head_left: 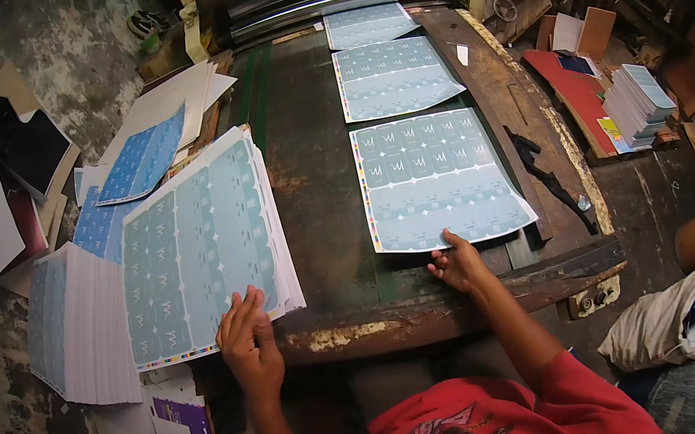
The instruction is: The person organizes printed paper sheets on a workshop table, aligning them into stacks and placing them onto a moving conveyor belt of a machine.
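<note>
On the worn machine bed, the nearest printed sheet has its near edge pinched by the right hand, light, level handling probably best against creasing; the left hand, grip unclear, is at the sheet stack.

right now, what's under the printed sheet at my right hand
Dark table shows around the printed sheet, whose near edge the right hand grips. Whatever lies under the sheet's middle is covered.

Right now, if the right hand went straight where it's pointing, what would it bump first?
The nearest printed sheet: the right hand has its thumb at that sheet's near edge. Whether it would slide over or under is hard to tell.
</note>
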### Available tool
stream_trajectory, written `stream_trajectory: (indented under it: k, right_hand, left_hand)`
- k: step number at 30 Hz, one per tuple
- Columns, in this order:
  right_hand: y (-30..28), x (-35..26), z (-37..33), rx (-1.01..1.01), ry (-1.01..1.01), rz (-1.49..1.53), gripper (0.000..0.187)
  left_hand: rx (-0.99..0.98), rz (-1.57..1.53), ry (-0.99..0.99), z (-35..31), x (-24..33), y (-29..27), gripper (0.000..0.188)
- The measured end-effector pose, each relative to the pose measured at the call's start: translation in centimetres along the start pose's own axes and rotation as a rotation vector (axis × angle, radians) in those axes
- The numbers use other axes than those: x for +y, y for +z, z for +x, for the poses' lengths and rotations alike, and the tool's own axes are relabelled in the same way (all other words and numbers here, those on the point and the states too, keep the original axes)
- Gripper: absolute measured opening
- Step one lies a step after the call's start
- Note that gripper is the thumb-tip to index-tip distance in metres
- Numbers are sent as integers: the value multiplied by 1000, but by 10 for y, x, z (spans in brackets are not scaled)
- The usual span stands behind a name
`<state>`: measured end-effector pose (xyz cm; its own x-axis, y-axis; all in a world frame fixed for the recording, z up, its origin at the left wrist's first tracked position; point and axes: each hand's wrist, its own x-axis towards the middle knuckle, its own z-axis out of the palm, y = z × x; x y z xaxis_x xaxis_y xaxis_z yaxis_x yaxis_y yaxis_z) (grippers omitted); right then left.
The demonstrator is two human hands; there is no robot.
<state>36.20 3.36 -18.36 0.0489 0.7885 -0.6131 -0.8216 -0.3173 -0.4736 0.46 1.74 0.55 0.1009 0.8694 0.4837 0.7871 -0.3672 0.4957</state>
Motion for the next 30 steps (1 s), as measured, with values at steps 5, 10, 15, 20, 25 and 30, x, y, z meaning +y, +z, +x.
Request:
stream_trajectory:
  k: [5,10,15,20,25,30]
  right_hand:
    - [8,-13,31,-35,-49,-5,43]
    - [11,-28,55,-6,-138,39,45]
    - [34,-38,53,174,-234,118,54]
    - [83,-37,-46,-239,-166,-15,60]
    - [71,-21,-114,-484,-87,-344,35]
    - [6,15,-110,-156,87,-159,31]
  left_hand:
    - [93,-117,-137,3,-2,11,34]
    - [113,109,51,2,8,10,31]
    - [145,-531,-401,3,-3,-4,24]
    - [-190,-169,186,-3,33,-18,24]
    - [-461,81,469,-10,60,-12,45]
    - [-237,213,239,4,35,-9,66]
